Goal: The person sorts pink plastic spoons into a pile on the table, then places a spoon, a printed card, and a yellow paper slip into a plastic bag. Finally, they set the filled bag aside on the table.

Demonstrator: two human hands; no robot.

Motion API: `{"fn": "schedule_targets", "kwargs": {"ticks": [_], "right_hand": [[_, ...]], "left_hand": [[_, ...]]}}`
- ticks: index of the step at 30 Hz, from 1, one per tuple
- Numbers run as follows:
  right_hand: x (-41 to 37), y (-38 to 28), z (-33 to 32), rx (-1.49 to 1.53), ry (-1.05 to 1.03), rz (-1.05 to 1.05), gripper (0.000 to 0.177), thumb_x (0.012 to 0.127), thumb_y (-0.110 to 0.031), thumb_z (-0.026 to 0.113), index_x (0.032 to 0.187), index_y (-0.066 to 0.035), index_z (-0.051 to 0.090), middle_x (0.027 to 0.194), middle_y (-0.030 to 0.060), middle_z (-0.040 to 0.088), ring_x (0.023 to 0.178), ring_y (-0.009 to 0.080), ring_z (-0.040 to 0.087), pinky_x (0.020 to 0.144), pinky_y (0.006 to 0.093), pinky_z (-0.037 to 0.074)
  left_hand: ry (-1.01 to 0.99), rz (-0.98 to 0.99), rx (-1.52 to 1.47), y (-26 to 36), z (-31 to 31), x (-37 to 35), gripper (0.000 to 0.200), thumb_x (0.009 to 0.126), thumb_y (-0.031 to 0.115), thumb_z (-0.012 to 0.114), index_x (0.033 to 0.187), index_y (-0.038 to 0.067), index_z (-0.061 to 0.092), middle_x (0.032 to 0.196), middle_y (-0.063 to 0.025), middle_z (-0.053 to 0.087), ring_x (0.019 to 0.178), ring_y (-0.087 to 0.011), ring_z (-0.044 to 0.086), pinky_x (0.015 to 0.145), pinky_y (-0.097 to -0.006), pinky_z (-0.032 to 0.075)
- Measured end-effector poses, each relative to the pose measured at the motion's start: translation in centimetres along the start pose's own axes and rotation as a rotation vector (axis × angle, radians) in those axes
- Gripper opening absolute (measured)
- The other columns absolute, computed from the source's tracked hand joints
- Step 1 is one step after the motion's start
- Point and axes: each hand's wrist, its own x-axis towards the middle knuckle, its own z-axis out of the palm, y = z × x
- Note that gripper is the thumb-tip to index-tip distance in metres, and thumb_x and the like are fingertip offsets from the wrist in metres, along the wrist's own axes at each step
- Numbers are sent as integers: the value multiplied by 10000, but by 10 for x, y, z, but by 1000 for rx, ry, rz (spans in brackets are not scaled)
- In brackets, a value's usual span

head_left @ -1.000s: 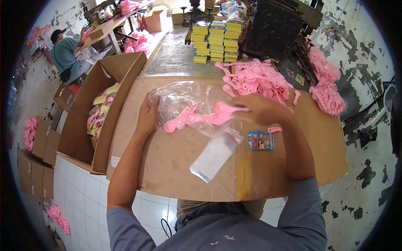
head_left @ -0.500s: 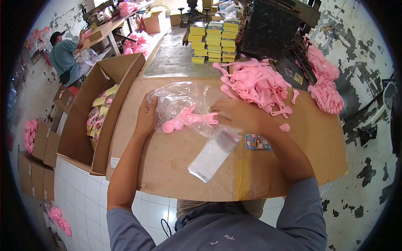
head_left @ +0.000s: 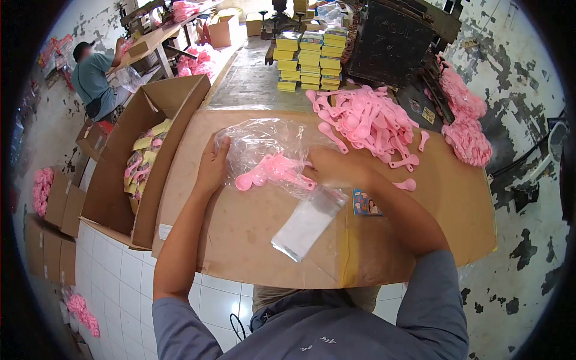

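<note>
A clear plastic bag (head_left: 258, 135) lies on the cardboard-covered bench with several pink plastic spoons (head_left: 273, 168) in it. My left hand (head_left: 214, 163) is closed on the bag's left edge, thumb on top. At the bag's right side, my right hand (head_left: 336, 168) has its fingers curled beside the spoon handles and appears to pinch one; the fingertips are partly hidden and slightly blurred. Just below lies a stack of flat clear bags (head_left: 307, 225). Near my right forearm is a small blue printed card (head_left: 365, 203), partly covered by the arm.
A heap of pink spoons (head_left: 366, 123) lies at the back right, with one loose spoon (head_left: 407, 185) by my forearm. Stacks of yellow-edged cards (head_left: 311, 57) stand behind. An open carton (head_left: 153, 198) with filled packs is at the left. A person (head_left: 96, 78) sits beyond it.
The spoons in the bag have shifted and bunched together more. My right hand has moved slightly right and down and is less blurred. My left hand stays at the bag's edge.
</note>
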Motion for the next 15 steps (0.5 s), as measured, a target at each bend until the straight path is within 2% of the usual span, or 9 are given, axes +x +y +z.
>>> {"fn": "schedule_targets", "kwargs": {"ticks": [3, 6, 9, 12, 15], "right_hand": [[-8, -3, 13, -32, 168, -93, 309, 931, -268, 655, 987, 35, 684, 971, 258, 697, 954, 429, 685, 830, 540, 513], [-4, 3, 35, -205, 363, -215, 281, 929, -261, 655, 968, 16, 684, 967, 229, 702, 936, 438, 678, 821, 539, 513], [0, 9, 35, -210, 260, -240, 292, 920, -291, 665, 954, -1, 685, 940, 209, 700, 907, 433, 676, 813, 539, 513], [-7, -6, 22, -210, 143, -100, 299, 910, -316, 676, 955, -21, 692, 940, 205, 704, 896, 411, 683, 809, 514, 523], [-31, -12, -9, -31, 134, -103, 296, 904, -326, 680, 955, -34, 699, 929, 191, 709, 874, 385, 685, 804, 484, 530]], "left_hand": [[0, 4, -62, -4, 2, 0, 416, 1098, 319, 521, 1357, -4, 571, 1246, -111, 660, 1155, -176, 594, 1024, -319, 458], [2, 6, -46, -3, 1, 0, 423, 1096, 324, 523, 1357, -6, 570, 1249, -115, 658, 1160, -179, 592, 1028, -323, 457], [1, 6, -37, -6, 1, 1, 431, 1095, 334, 523, 1355, -7, 571, 1251, -115, 657, 1166, -181, 588, 1030, -325, 454], [-4, 16, -8, -6, 0, 1, 437, 1095, 344, 523, 1352, -5, 573, 1251, -113, 656, 1167, -181, 586, 1029, -324, 452], [-6, 3, -3, -4, -1, 1, 441, 1094, 352, 522, 1348, -5, 574, 1248, -110, 655, 1164, -178, 584, 1026, -322, 450]]}}
